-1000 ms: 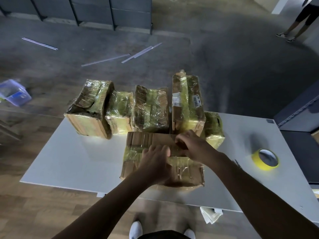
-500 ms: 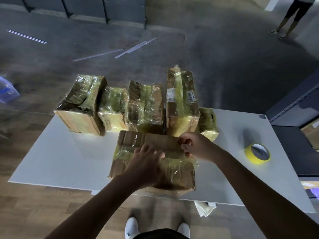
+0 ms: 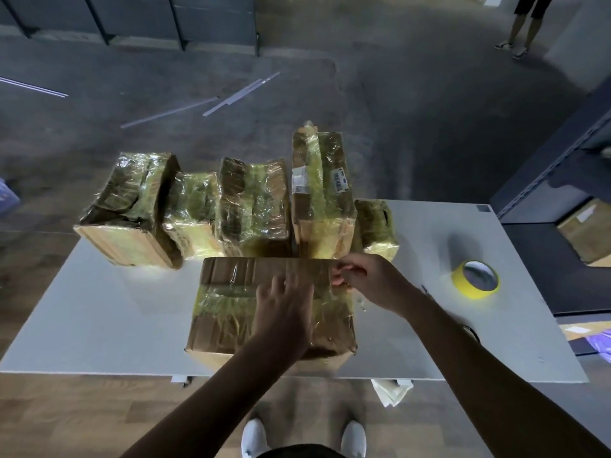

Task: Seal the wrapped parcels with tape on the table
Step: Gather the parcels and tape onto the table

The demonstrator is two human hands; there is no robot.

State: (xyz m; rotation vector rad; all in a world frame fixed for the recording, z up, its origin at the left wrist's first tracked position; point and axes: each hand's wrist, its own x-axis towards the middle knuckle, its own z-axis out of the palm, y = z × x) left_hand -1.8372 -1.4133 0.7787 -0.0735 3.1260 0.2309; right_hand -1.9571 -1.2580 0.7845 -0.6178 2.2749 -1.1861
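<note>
Head view is looking down past two white shoes (image 3: 254,436) standing on the wood floor by the table's near edge. The left hand (image 3: 286,312) is lying flat with straight fingers, pressing on top of the near parcel (image 3: 231,302), a cardboard box in clear film that is sitting at the front middle of the white table (image 3: 99,309). The right hand (image 3: 370,280) is curling its fingers and thumb, pinching the film at that parcel's far right edge. A yellow tape roll (image 3: 476,280) is lying flat on the table to the right, apart from both hands. Five more wrapped parcels (image 3: 251,203) are standing in a row just behind the near one. Beyond them, pale strips (image 3: 231,99) are lying on the grey floor, and a person's legs (image 3: 525,24) are showing at the far right.
</note>
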